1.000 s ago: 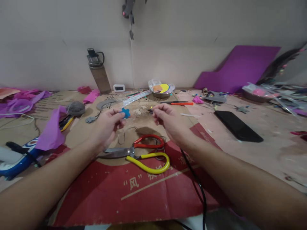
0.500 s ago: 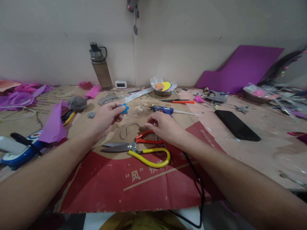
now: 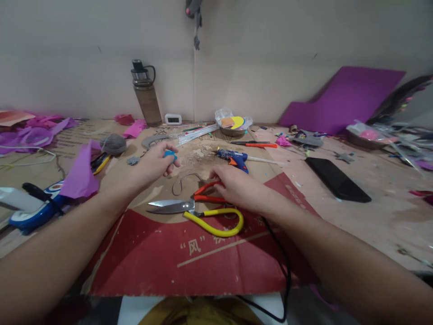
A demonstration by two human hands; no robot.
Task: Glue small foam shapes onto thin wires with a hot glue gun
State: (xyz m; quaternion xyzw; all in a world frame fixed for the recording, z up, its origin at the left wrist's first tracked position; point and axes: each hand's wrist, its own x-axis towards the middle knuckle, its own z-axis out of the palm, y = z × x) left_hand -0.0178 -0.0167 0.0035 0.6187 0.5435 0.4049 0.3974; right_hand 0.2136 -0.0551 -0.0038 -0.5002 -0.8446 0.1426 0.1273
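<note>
A small blue flower-shaped piece (image 3: pixel 170 155) is pinched in my left hand (image 3: pixel 152 163), partly hidden by the fingers, above the cardboard. My right hand (image 3: pixel 237 187) has its fingers curled round the red handle of the scissors (image 3: pixel 187 206), whose blades point left and whose yellow handle lies nearer to me. Beyond my right hand is a blue glue gun (image 3: pixel 237 159) with an orange trigger and a white glue stick in its back. A thin loop of cord (image 3: pixel 182 179) lies between my hands.
Cardboard (image 3: pixel 152 271) covers the table. At left are grey yarn (image 3: pixel 114 144), purple felt (image 3: pixel 83 174) and a blue-white tape dispenser (image 3: pixel 32 216). A bottle (image 3: pixel 147 101), a small clock (image 3: pixel 173 119) and a bowl (image 3: pixel 233 132) stand behind; a phone (image 3: pixel 336 179) lies right.
My left hand has turned, its fingers now covering more of the blue piece. My right hand has lowered onto the red scissor handle, uncovering the glue gun's trigger. The view has shifted slightly.
</note>
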